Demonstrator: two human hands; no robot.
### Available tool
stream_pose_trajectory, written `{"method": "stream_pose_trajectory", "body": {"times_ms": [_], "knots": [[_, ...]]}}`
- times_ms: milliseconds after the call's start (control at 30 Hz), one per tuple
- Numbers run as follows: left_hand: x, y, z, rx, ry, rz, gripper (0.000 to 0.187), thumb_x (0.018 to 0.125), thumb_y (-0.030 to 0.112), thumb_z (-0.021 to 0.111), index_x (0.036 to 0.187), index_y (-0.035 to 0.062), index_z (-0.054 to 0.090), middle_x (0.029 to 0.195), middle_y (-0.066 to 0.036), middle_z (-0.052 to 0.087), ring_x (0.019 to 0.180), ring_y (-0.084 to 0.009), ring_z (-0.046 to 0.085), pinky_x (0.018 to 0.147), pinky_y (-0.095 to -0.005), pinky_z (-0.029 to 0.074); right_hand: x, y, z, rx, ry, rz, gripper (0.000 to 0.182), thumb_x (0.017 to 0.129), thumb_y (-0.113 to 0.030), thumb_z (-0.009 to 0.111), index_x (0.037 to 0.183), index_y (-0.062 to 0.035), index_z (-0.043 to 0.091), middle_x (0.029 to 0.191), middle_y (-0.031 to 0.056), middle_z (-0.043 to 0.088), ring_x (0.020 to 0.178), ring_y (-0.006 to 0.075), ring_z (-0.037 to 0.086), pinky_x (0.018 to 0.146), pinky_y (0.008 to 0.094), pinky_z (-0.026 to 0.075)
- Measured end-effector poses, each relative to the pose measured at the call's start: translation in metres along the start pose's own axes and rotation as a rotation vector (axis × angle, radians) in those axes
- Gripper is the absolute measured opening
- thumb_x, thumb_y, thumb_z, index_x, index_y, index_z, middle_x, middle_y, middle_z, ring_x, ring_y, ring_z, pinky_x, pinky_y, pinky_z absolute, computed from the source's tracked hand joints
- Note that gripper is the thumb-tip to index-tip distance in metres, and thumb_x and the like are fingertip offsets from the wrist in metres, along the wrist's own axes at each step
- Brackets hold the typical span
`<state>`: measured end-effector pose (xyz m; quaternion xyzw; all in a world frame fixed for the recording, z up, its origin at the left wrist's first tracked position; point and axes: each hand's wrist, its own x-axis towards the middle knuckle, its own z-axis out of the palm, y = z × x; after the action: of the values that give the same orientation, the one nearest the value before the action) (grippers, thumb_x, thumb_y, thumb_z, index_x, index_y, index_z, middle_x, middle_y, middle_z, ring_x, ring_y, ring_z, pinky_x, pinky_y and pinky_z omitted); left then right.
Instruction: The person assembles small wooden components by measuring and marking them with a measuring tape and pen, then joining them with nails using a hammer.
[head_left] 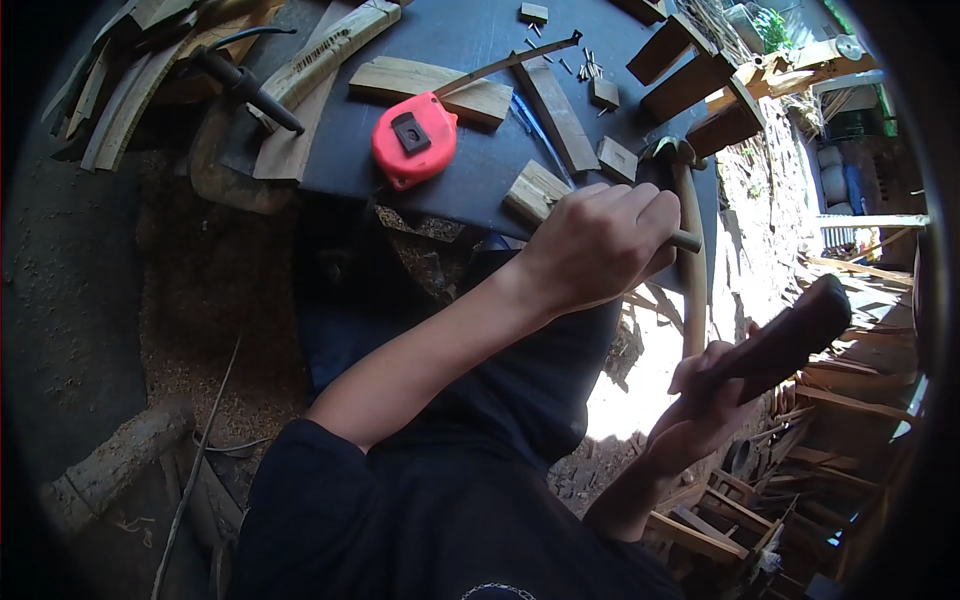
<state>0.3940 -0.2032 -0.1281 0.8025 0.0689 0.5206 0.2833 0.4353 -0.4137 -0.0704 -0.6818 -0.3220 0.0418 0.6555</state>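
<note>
My left hand (608, 243) is wrapped round a short rod-like handle (686, 241), whose rounded end juts out past the fingers on the right. Its other end is hidden by the fist. Just beyond that hand, a wood block (536, 191) lies at the table's near edge. Off to the right, my right hand (708, 405) grips a dark, elongated block (785, 338), tilted up and away from me. Between the hands and the right edge of the table lies a hammer (689, 265) with a wooden handle.
A red tape measure (414, 145) sits on the dark table (470, 190) with some blade drawn out. A clamp (235, 185) grips the table's left side near wood strips (325, 60). Screws (592, 70), small blocks (617, 160) and blue pens (538, 128) lie farther back.
</note>
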Motion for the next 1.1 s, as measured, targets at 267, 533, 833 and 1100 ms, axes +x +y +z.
{"method": "stream_pose_trajectory", "body": {"times_ms": [267, 533, 833, 1100], "knots": [[-0.001, -0.005, 0.002, 0.062, -0.059, 0.029, 0.03, 0.082, 0.018, 0.08, 0.094, 0.0077, 0.055, 0.082, -0.007, 0.058, 0.072, -0.0272, 0.066, 0.066, -0.04, 0.053, -0.023, 0.018, 0.019, -0.16, -0.251, 0.112, 0.066, 0.11, -0.039, 0.053, 0.156, 0.0003, 0.028, 0.095, 0.0091, 0.057, 0.075, 0.0126, 0.054, 0.067, 0.0256, 0.045], [-0.005, -0.004, 0.0, 0.105, -0.105, 0.045, 0.032, 0.078, 0.019, 0.081, 0.093, 0.0091, 0.055, 0.081, -0.006, 0.057, 0.073, -0.026, 0.066, 0.066, -0.0389, 0.052, -0.028, 0.028, 0.034, 0.22, 0.05, 0.034, 0.062, 0.112, -0.037, 0.051, 0.154, 0.0014, 0.028, 0.101, 0.0091, 0.057, 0.073, 0.0129, 0.055, 0.068, 0.0242, 0.046], [-0.005, -0.008, -0.002, 0.131, -0.13, 0.059, 0.028, 0.081, 0.018, 0.08, 0.095, 0.0093, 0.057, 0.082, -0.006, 0.057, 0.073, -0.0258, 0.065, 0.066, -0.0383, 0.051, -0.013, 0.02, 0.041, 0.376, 0.335, -0.004, 0.063, 0.109, -0.041, 0.052, 0.151, 0.0023, 0.032, 0.095, 0.0108, 0.055, 0.069, 0.015, 0.055, 0.058, 0.0282, 0.046], [-0.011, -0.012, -0.006, 0.215, -0.144, 0.067, 0.026, 0.082, 0.017, 0.079, 0.091, 0.0096, 0.056, 0.081, -0.005, 0.058, 0.073, -0.0242, 0.064, 0.065, -0.038, 0.049, -0.029, 0.027, 0.019, 0.241, 0.036, 0.137, 0.066, 0.108, -0.047, 0.051, 0.15, 0.0015, 0.035, 0.088, 0.0083, 0.055, 0.067, 0.0121, 0.053, 0.055, 0.026, 0.045]]}}
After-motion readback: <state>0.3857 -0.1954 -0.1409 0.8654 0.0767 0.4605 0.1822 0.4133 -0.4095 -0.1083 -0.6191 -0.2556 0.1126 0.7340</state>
